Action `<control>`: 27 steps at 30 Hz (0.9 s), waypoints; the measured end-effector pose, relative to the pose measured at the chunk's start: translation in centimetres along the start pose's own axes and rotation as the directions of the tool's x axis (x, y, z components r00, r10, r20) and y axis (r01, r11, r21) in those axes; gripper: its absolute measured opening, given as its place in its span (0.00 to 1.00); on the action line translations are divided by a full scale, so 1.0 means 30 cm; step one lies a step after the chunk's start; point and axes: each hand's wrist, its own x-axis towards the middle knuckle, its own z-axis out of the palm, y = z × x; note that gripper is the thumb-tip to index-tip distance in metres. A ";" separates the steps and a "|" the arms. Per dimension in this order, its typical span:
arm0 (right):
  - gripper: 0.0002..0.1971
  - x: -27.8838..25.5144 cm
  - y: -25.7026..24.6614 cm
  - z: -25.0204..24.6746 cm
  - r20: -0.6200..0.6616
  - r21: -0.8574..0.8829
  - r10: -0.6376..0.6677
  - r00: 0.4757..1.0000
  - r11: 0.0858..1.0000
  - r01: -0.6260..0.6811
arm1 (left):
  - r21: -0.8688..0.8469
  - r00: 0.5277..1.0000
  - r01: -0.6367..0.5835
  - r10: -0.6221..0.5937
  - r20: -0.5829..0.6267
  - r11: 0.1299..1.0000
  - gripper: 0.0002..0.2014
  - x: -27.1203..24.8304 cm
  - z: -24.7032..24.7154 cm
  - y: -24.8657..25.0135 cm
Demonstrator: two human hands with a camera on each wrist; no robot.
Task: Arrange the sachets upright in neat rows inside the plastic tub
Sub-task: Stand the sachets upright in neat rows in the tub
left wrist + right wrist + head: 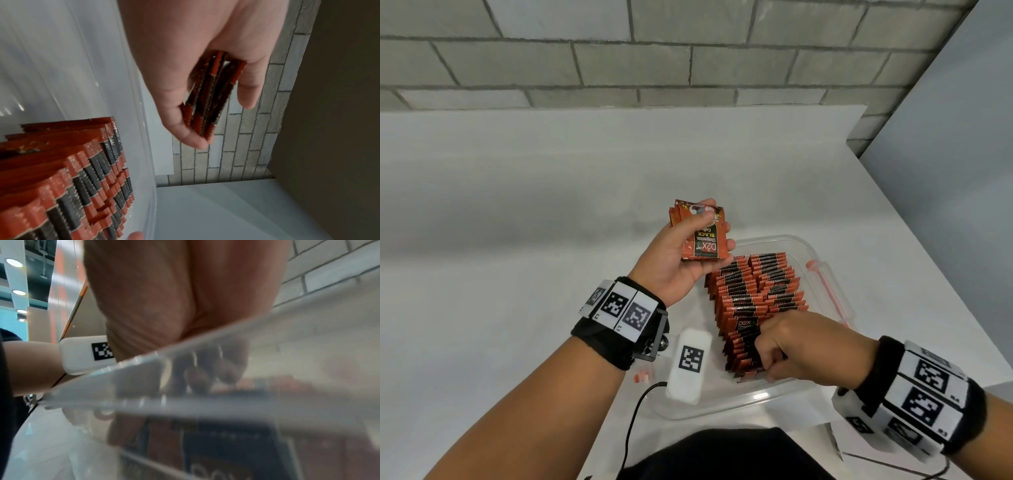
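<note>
Sachets being set into rows in the plastic tub

A white desk carries the clear plastic tub, in which two rows of upright sachets are packed toward the tub's right wall. At the tub's near end the right hand is curled down among the sachets, apparently pinching some, though the grip is blurred in the wrist view. Above the tub's far left corner a small stack of spare sachets is gripped by the left hand. The near sachets could be tipped if the fingers are withdrawn carelessly, and the row would fan over.
</note>
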 end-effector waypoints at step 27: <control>0.15 0.055 -0.055 -0.238 -0.337 0.911 0.559 0.758 0.396 0.114 | 0.016 0.991 -0.065 0.063 0.119 0.998 0.28 -0.022 0.042 -0.042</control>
